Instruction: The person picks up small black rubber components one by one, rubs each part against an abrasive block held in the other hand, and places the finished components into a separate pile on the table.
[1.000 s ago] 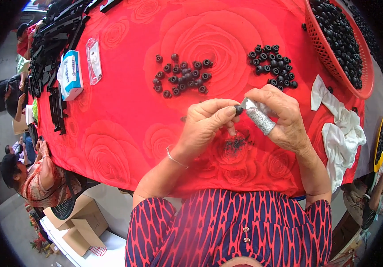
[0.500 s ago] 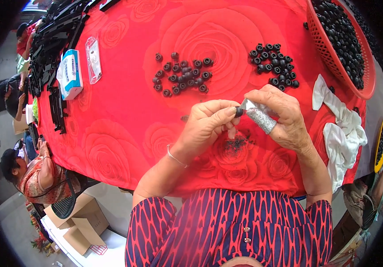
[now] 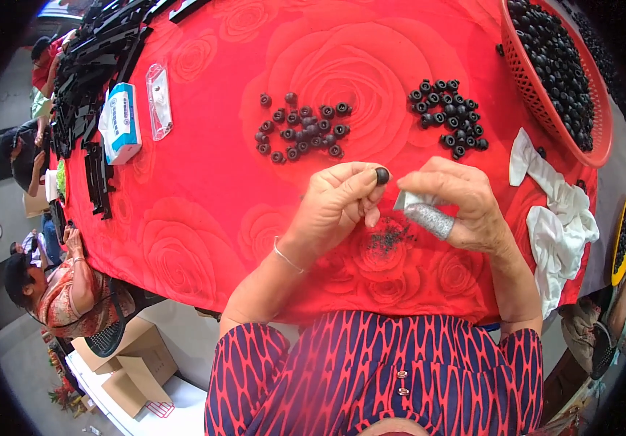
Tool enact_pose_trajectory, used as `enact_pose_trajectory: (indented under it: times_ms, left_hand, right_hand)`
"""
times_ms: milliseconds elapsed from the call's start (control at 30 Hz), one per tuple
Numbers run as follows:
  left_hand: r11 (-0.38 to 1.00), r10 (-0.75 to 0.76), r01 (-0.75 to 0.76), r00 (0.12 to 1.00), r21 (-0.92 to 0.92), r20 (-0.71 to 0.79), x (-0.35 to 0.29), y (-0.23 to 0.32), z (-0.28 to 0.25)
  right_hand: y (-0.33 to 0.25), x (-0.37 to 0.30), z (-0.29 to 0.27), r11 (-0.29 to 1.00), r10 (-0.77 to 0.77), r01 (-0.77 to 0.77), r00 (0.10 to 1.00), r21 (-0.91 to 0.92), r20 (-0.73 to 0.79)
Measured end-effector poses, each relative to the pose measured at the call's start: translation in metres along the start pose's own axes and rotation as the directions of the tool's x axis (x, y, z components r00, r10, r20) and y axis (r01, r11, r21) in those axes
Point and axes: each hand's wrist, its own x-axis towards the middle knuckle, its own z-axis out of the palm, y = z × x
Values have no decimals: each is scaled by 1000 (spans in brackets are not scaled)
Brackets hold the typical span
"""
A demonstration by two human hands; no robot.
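Observation:
A small round black plastic knob (image 3: 382,176) is pinched between the thumb and forefinger of my left hand (image 3: 331,203). My right hand (image 3: 465,200), its thumb wrapped in silvery tape, grips a small flat metal blade (image 3: 407,200) just to the right of the knob. Blade and knob are apart. Black shavings (image 3: 387,240) lie scattered on the red cloth below my fingers. Beyond my hands sit two loose groups of similar black knobs, the left group (image 3: 308,131) and the right group (image 3: 439,118).
At the far right stands a red basket (image 3: 542,102) heaped with black knobs. White cloth gloves (image 3: 560,225) lie near the right edge, beyond them a yellow basket (image 3: 614,272). A tissue box (image 3: 122,123), clear plastic case (image 3: 159,102) and black plastic strips (image 3: 98,178) occupy the left, where people sit.
The blade has come away from the knob as my right hand drew slightly right. My left hand has tilted the knob upward, showing its rounded surface.

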Motion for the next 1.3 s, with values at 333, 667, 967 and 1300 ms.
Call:
enact_pose_trajectory:
  times_ms: [333,667,967,1300]
  left_hand:
    - [996,-39,38,999,81,6,1,-7,0]
    - [998,-35,34,999,-52,-28,3,-9,-2]
    - [278,735,-454,668,846,117,2,8,-1]
    - [-134,868,-138,461,981,183,14,28,-15]
  right_hand:
    - [6,-2,25,971,-182,135,953,-199,-240]
    - [5,-10,35,879,-303,215,941,-425,-150]
    - [30,-5,7,791,-142,-197,862,-579,-487]
    - [38,25,1,500,-14,-254,954,-828,-301]
